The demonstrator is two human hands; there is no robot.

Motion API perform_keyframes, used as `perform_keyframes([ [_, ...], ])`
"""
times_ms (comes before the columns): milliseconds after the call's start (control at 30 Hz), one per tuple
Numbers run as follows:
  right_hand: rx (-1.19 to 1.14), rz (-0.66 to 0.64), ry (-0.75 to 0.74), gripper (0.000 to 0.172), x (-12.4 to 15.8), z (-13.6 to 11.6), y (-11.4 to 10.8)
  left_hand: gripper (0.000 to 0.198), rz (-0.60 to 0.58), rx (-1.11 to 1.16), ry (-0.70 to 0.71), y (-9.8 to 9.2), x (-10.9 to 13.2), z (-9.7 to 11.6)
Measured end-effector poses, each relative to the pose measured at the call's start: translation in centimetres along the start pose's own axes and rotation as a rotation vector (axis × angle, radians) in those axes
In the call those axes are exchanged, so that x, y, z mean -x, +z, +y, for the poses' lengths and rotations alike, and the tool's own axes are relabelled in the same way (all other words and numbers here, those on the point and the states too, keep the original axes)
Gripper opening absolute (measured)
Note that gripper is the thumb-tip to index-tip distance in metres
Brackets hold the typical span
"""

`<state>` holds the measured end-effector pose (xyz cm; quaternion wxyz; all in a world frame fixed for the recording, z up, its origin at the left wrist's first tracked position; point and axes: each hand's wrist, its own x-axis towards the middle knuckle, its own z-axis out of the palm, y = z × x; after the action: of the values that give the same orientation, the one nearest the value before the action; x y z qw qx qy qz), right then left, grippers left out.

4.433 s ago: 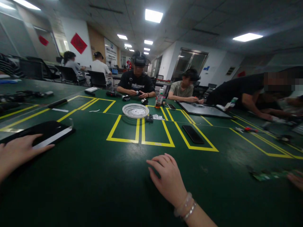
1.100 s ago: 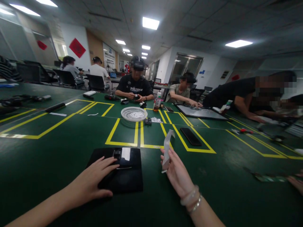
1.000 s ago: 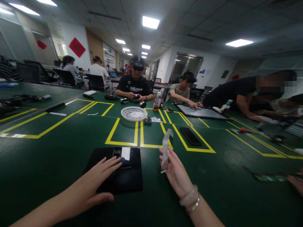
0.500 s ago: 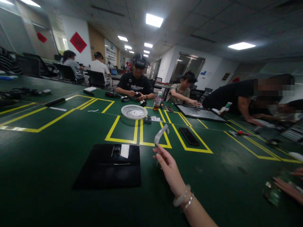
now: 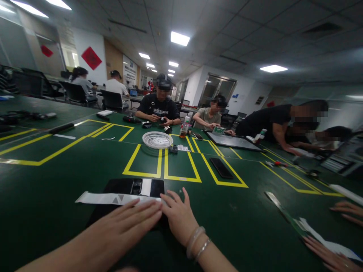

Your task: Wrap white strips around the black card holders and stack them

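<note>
Both hands flat, fingers spread: left hand (image 5: 124, 226) and right hand (image 5: 177, 215) press the right end of a long white flat strip (image 5: 113, 198), lying across a black glossy panel (image 5: 127, 187) on the green tabletop (image 5: 241, 223).

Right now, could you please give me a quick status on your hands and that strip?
Left hand and right hand flat, open. White strip lying across black panel, fingers at its right end. Nothing in the way.
</note>
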<state>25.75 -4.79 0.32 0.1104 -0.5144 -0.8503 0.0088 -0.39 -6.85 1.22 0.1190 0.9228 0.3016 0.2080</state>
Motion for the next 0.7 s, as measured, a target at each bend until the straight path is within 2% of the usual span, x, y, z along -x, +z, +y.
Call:
perform_keyframes([
  [133,0.053,0.006,0.0,0.049,-0.1,0.2,0.3,0.069,-0.125,-0.119,0.0,0.8,-2.7,-4.7],
  [200,0.061,0.008,0.008,0.048,-0.1,0.3,0.3,0.072,-0.173,-0.186,-0.025,1.8,-2.7,-6.5],
  [267,0.056,0.008,0.012,0.05,-0.1,0.3,0.4,0.075,-0.181,-0.217,-0.043,2.7,-2.4,-7.4],
  [367,0.029,0.0,0.011,0.051,-0.2,0.4,0.4,0.077,-0.17,-0.24,-0.046,3.2,-2.1,-7.4],
  [533,-0.023,0.0,0.015,0.05,-0.2,0.3,0.1,0.078,-0.183,-0.293,-0.046,2.9,-2.0,-6.7],
  [700,-0.06,0.006,-0.002,0.042,0.4,-0.2,-0.6,0.069,-0.183,-0.286,-0.027,2.7,-1.8,-5.9],
])
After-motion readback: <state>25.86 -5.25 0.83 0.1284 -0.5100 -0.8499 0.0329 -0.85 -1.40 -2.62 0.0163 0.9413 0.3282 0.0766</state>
